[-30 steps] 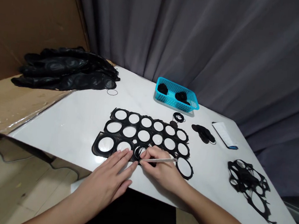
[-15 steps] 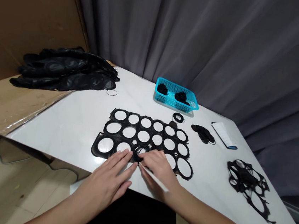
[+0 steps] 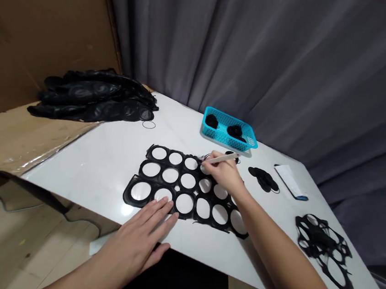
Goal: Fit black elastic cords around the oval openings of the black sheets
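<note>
A black rubber-like sheet point(image 3: 177, 190) with rows of large round holes lies flat on the white table point(image 3: 101, 167). My left hand point(image 3: 147, 234) rests with outstretched fingers on its near edge, by the lower-left holes. Over the far row is my right hand point(image 3: 223, 168), its fingers closed around a slim white pen-like tool point(image 3: 222, 158). Thin black strands point(image 3: 204, 157) show beside those fingertips; whether the tool holds them I cannot tell. Just behind the hand, a coil of black rings point(image 3: 233, 156) is partly covered.
A blue basket point(image 3: 228, 141) with black bundles stands at the back. Crumpled black sheets point(image 3: 101, 96) lie far left, near a single thin ring point(image 3: 148, 124). To the right are black discs point(image 3: 264, 179), a white-and-blue flat item point(image 3: 291, 181) and a tangled black scrap point(image 3: 323, 245).
My right hand has moved away from me, from the near row to the far row, with the white tool. The loose rings have left the near-row hole. My left hand stays on the sheet.
</note>
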`<state>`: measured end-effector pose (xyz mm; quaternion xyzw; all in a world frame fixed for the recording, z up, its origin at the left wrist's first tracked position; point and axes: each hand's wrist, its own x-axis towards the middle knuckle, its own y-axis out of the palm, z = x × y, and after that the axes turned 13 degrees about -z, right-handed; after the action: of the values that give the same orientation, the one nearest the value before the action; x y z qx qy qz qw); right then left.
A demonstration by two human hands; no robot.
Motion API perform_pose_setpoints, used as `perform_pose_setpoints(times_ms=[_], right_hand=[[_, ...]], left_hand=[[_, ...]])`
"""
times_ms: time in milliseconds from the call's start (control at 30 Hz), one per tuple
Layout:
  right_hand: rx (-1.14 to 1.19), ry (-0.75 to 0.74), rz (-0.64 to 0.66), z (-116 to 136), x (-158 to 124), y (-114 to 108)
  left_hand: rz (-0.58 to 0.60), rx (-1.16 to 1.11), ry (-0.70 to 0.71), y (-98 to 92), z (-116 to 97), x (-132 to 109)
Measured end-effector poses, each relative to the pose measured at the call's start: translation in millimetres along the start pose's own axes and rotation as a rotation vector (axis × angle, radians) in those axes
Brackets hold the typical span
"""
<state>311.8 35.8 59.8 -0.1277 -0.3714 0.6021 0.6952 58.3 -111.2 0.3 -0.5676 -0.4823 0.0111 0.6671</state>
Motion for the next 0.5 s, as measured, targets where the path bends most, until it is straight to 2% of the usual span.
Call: perform_pose_setpoints(times_ms=[133,233,500], right_hand=[[0.241,0.036,0.278,37.6,-44.9,28.9],[0.337,0.060,0.400,51.2,-69.9,39.6],[0.385,0.099,0.410,52.4,-88.0,43.7]], left_hand=[[-0.040,0.060,-0.064,-8.1,1.7,-13.6],[-0.032,0.050,-0.059,-9.1,2.9,-24.6],[-0.010,0.037,-0.024,-7.4,2.2,-30.6]])
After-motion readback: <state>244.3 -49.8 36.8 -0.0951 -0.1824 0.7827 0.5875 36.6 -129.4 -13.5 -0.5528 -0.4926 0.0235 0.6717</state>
